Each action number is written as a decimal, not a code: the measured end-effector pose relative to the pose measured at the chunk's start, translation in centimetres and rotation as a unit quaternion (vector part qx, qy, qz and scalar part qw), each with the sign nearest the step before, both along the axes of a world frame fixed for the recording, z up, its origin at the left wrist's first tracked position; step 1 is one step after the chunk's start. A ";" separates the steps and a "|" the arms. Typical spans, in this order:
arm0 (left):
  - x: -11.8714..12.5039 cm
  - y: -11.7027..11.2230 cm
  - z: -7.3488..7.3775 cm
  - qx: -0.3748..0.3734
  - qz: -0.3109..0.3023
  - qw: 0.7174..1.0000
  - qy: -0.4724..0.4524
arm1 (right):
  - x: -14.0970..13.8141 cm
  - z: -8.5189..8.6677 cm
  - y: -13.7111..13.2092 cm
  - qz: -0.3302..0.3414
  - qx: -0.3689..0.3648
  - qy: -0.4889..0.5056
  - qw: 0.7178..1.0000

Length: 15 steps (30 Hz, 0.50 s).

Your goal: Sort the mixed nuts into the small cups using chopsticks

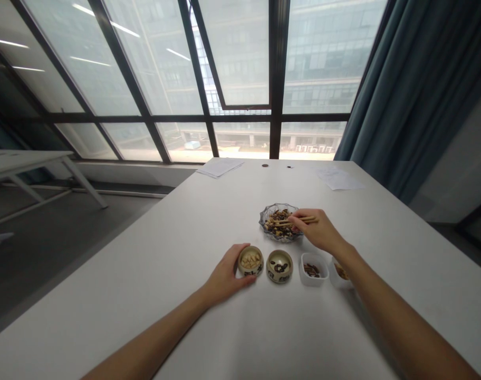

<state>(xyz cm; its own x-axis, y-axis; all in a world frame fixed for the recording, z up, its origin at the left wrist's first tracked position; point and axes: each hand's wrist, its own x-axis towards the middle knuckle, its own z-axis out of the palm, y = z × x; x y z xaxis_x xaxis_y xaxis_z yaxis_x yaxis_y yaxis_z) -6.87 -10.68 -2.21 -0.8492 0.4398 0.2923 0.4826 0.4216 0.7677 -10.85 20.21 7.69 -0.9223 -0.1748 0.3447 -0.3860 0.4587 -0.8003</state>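
My right hand [309, 224] grips a pair of chopsticks [285, 224], their tips in the mixed dark and pale nuts or seeds [278, 215] of a clear glass bowl [263, 224]. Around the leftmost small ceramic bowl [251, 271] curl the fingers and thumb of my left hand [232, 269]. Pale pieces lie in that bowl. Beside it stands a second ceramic bowl [280, 277] with a few dark pieces. To its right is a white plastic tub [314, 279] of dark slender pieces. Another plastic tub [337, 281], holding tan pieces, is partly hidden by my right forearm.
All of this rests on a long white table [165, 295]. Paper sheets lie at its far left [220, 167] and far right [339, 178]. Windows stand beyond the far edge, with a blue curtain [394, 95] on the right. A second table [27, 158] is at the left.
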 end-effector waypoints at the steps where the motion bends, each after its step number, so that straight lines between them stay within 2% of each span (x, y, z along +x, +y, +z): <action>1: 0.0 0.0 0.0 0.000 0.000 1.000 0.000 | 0.0 -0.1 -0.1 0.005 0.013 0.007 1.000; 7: 0.0 0.0 0.0 -0.001 0.000 1.000 -0.002 | 0.1 -0.1 -0.5 0.037 0.073 0.069 0.994; 15: 0.0 0.0 0.0 0.001 0.000 1.000 -0.008 | -0.1 -0.3 -0.5 0.063 0.086 0.112 0.988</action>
<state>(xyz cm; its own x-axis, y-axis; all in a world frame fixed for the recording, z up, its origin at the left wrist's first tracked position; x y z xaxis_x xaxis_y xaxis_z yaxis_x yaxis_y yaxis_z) -6.90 -10.70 -2.18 -0.8543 0.4386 0.2791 0.4696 0.4207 0.7762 -10.98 19.76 7.37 -0.7940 -0.3562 0.4926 -0.6066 0.5175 -0.6035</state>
